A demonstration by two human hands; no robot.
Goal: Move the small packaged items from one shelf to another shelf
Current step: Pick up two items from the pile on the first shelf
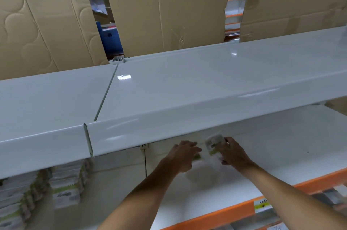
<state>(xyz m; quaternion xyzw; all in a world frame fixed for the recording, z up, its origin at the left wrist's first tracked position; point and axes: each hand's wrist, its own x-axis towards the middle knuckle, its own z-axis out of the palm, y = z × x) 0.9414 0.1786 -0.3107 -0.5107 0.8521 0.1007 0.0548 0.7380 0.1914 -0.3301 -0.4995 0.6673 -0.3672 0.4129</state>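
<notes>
Both hands reach under the white top shelf (187,83) into the lower white shelf (272,154). My right hand (233,151) grips a small white-and-green packet (213,145), held upright just below the top shelf's front lip. My left hand (185,154) lies beside it with fingers stretched toward the packet; a blurred green-and-white packet edge (197,157) shows at its fingertips, and whether it holds that is unclear. Stacks of the same packets (65,186) fill the lower shelf's left bay.
Tall cardboard sheets (159,8) stand behind the top shelf. An orange price rail (234,209) with a yellow label (262,204) runs along the lower shelf's front edge. A vertical divider (145,162) separates the left bay from the one my hands are in.
</notes>
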